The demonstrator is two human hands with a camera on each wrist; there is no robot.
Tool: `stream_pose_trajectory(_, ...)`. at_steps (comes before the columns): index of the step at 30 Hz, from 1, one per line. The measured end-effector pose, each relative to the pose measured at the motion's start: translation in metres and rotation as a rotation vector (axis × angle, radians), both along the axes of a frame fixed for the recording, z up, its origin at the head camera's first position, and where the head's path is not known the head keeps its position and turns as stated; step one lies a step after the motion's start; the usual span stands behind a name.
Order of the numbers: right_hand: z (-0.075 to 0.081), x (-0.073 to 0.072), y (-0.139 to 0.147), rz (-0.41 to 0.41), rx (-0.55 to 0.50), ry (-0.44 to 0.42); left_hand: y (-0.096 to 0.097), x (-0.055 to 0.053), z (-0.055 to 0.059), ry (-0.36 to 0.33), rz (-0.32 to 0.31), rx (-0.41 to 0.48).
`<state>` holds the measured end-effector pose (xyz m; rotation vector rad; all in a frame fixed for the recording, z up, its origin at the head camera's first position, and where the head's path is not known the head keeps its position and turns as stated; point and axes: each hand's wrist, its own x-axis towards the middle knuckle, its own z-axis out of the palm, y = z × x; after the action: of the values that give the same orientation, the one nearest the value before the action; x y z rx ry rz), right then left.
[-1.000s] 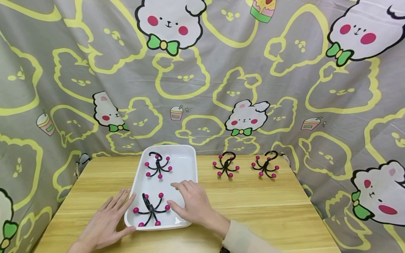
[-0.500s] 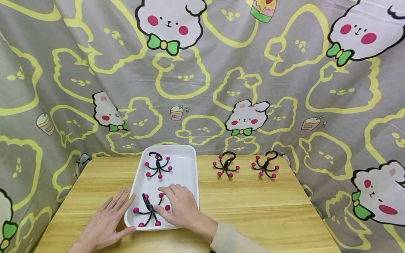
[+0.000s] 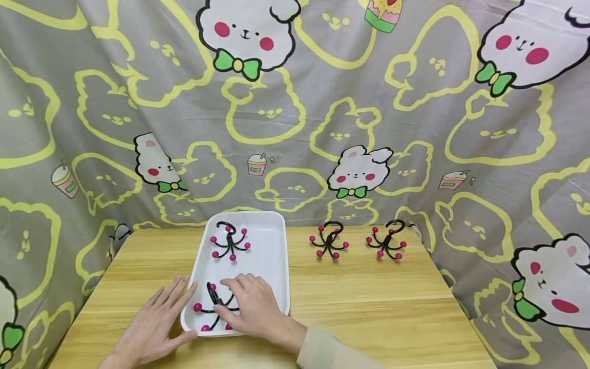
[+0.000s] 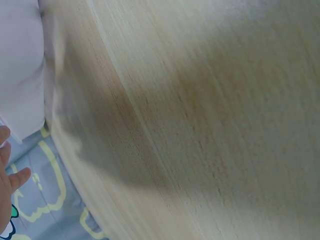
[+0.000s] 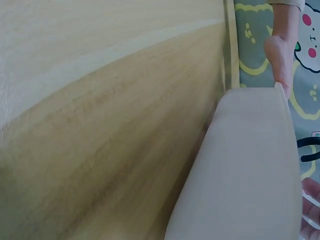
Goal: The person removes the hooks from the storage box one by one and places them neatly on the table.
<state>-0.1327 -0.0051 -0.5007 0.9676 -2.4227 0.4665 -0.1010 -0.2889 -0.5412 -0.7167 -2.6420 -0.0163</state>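
Observation:
In the head view a white tray [image 3: 269, 251] holds two black hooks, each with several curved arms tipped by pink balls. My right hand [image 3: 255, 310] hovers over the front hook [image 3: 213, 294], its thumb and index finger spread either side of the stem. That hand covers the hook's right arms. My left hand [image 3: 154, 323] lies with fingers straight against the tray's left rim, thumb at the near corner. Behind it in the tray stands the other hook [image 3: 230, 243]. The right wrist view shows the tray's outer wall [image 5: 245, 165] and some fingers [image 5: 311, 205] at the edge.
Two more such hooks, a left one [image 3: 329, 242] and a right one [image 3: 386, 241], stand at the back right of the wooden table [image 3: 369, 307]. A patterned grey curtain [image 3: 295, 128] hangs around the table's back and sides.
My right hand has moved left over the tray, from beside the front hook to around its stem. The left hand, tray and hooks have kept their places.

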Motion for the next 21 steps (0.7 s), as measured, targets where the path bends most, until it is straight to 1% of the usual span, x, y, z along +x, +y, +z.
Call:
stream_pose_trajectory(8, -0.007, -0.001, -0.007, -0.007, 0.017, 0.06, 0.0, 0.0, -0.001, -0.002, 0.0, 0.0)
stream_pose_trajectory(14, -0.009, -0.003, -0.012, 0.003, 0.015, 0.095, -0.001, 0.0, -0.001, 0.007, -0.004, 0.0)
stream_pose_trajectory(21, -0.01, -0.006, -0.014, 0.007, 0.019, 0.112, -0.001, -0.001, -0.001, 0.02, -0.014, 0.008)
